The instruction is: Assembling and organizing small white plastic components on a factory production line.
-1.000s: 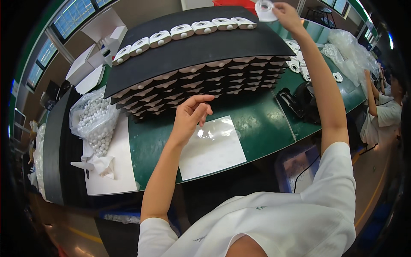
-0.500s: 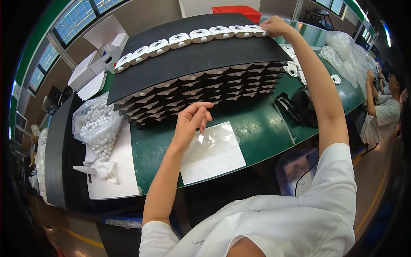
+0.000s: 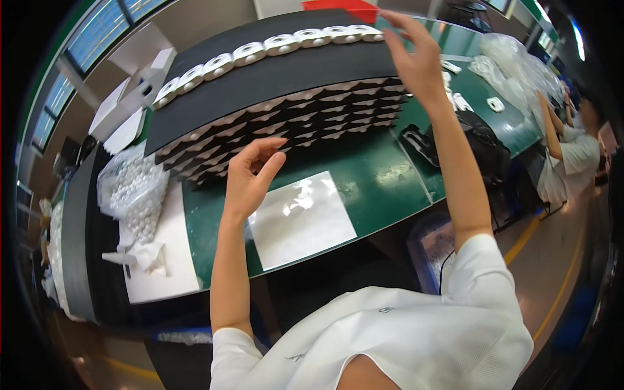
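Note:
A stack of black sheets (image 3: 286,78) stands on the green table, with white parts showing between its layers. Along the top sheet runs a row of white plastic parts (image 3: 249,54), each with a dark ring and a small white ball on its side. My right hand (image 3: 419,65) is at the right end of this row, fingers spread and nothing visible in them. In front of the stack hovers my left hand (image 3: 250,179), its fingers loosely bent, thumb apart, holding nothing. Below it lies a glossy white sheet (image 3: 302,224) on the table.
A clear bag of white balls (image 3: 136,192) sits at the left beside crumpled white paper (image 3: 149,257). Loose white parts (image 3: 461,102), a black bag (image 3: 478,143) and clear plastic bags (image 3: 513,62) are at the right. A red bin (image 3: 344,8) stands behind; a co-worker (image 3: 569,159) sits far right.
My right hand has let go of the row's end part and opened, lifting off it. My left hand has shifted left in the view and its fingers have turned. The whole view has shifted slightly.

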`<action>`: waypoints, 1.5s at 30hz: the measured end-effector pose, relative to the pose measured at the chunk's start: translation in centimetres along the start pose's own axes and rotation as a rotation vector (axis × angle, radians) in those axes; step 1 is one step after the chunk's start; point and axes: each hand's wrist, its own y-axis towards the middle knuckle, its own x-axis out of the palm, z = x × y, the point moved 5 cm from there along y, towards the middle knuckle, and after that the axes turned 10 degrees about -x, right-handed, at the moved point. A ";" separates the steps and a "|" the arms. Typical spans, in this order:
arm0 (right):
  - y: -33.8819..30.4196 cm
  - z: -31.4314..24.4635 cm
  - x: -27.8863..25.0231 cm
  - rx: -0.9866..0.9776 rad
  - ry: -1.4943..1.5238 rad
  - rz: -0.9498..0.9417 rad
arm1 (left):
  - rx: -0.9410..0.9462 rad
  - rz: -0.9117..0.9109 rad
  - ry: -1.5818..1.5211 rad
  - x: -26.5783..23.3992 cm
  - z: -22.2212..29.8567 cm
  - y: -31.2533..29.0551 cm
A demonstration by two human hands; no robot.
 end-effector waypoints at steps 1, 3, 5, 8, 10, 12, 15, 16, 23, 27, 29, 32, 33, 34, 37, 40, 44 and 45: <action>-1.0 -2.0 -0.5 -0.009 0.065 0.084 | 0.073 -0.018 0.031 -0.3 1.1 -0.6; -4.5 -6.2 -1.6 -0.003 0.042 0.102 | 0.104 -0.016 0.142 -1.4 2.6 -2.3; -6.9 -9.8 -1.2 -0.269 0.099 0.057 | 0.244 -0.076 0.253 -2.3 3.9 -5.0; -10.2 -11.1 0.7 -0.102 0.198 -0.171 | 0.304 -0.002 0.378 -3.7 3.8 -9.3; -11.6 -10.9 1.7 0.009 0.262 -0.266 | 0.275 0.205 0.544 -5.9 2.9 -11.8; -12.5 -10.4 2.1 0.105 0.310 -0.337 | 0.181 0.477 0.622 -9.8 1.4 -14.4; -13.2 -10.0 2.1 0.166 0.341 -0.362 | -0.038 0.858 0.853 -16.8 -1.1 -18.3; -13.3 -9.9 2.2 0.181 0.346 -0.368 | -0.110 0.940 0.940 -18.7 -2.0 -19.4; -14.0 -9.2 2.1 0.219 0.330 -0.385 | -0.073 0.904 1.368 -23.7 -5.8 -19.9; -13.1 -9.6 1.7 0.209 0.330 -0.319 | 0.045 1.099 0.884 -25.5 -2.2 -19.5; -12.3 -10.2 1.7 0.248 0.361 -0.273 | -0.010 1.054 0.534 -25.5 0.6 -19.9; -11.2 -12.5 2.3 0.400 0.596 -0.167 | 0.153 0.993 0.321 -22.2 5.6 -20.2; -10.6 -13.7 2.5 0.401 0.685 -0.181 | 0.136 0.954 0.289 -20.7 6.7 -20.2; -10.0 -15.3 2.8 0.353 0.745 -0.238 | 0.139 0.904 0.263 -19.1 7.6 -20.1; -8.0 -20.3 3.5 0.151 0.814 -0.382 | 0.095 0.687 0.093 -14.3 8.6 -19.1; -8.3 -24.5 4.4 0.270 1.045 -0.427 | -0.040 0.470 -0.054 -9.1 7.6 -18.0; -10.9 -26.8 5.5 0.473 1.337 -0.734 | -0.190 0.268 -0.135 -4.7 5.7 -17.4; -11.5 -26.2 5.0 0.536 1.380 -0.759 | -0.192 0.273 -0.160 -4.6 5.2 -17.4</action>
